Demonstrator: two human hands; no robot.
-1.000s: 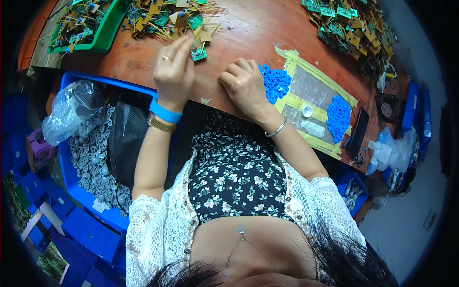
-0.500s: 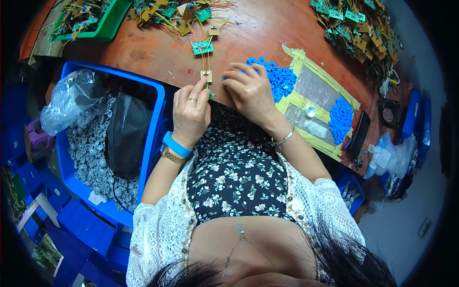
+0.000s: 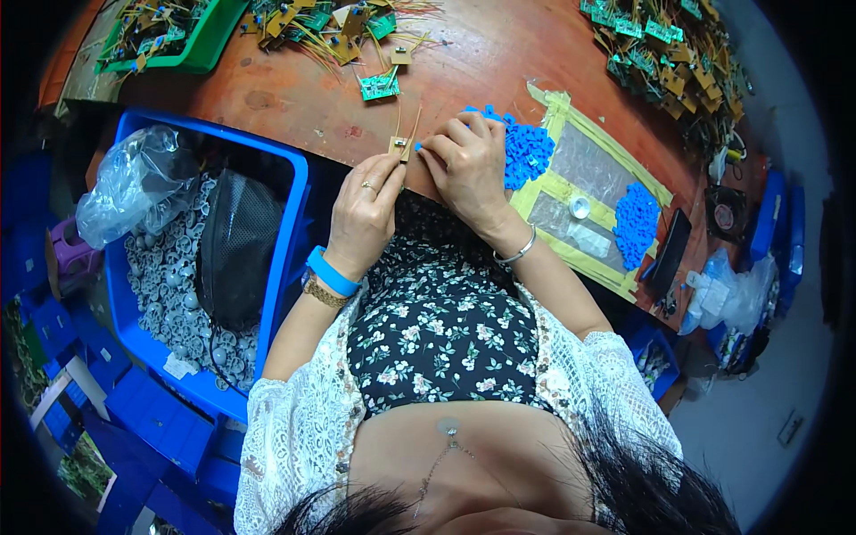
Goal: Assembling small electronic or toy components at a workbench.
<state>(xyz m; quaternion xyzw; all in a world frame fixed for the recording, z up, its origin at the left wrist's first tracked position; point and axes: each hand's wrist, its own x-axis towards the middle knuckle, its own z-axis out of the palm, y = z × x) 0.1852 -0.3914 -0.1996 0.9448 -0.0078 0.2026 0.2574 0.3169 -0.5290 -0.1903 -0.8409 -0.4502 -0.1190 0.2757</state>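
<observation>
My left hand (image 3: 366, 201) pinches a small tan circuit board (image 3: 398, 142) at the table's front edge, with thin wires standing up from it. Just to its right, my right hand (image 3: 465, 165) is closed, with a tiny blue plastic piece (image 3: 418, 146) between thumb and fingertips, close to the board. Beyond my fingers lies a green circuit board (image 3: 380, 86), wired to another small tan board (image 3: 400, 56). A heap of blue plastic pieces (image 3: 526, 153) sits right behind my right hand.
On the right, a clear sheet edged with yellow tape (image 3: 557, 116) carries a second blue heap (image 3: 636, 225) and a small round white container (image 3: 579, 208). Wired boards (image 3: 673, 67) pile up far right. A blue bin (image 3: 299, 169) of grey round parts stands left, below a green tray (image 3: 209, 45).
The tan board has come away from beside the green board and tilted toward my right hand. My right hand's fingers have closed in a pinch, showing the blue piece near the board.
</observation>
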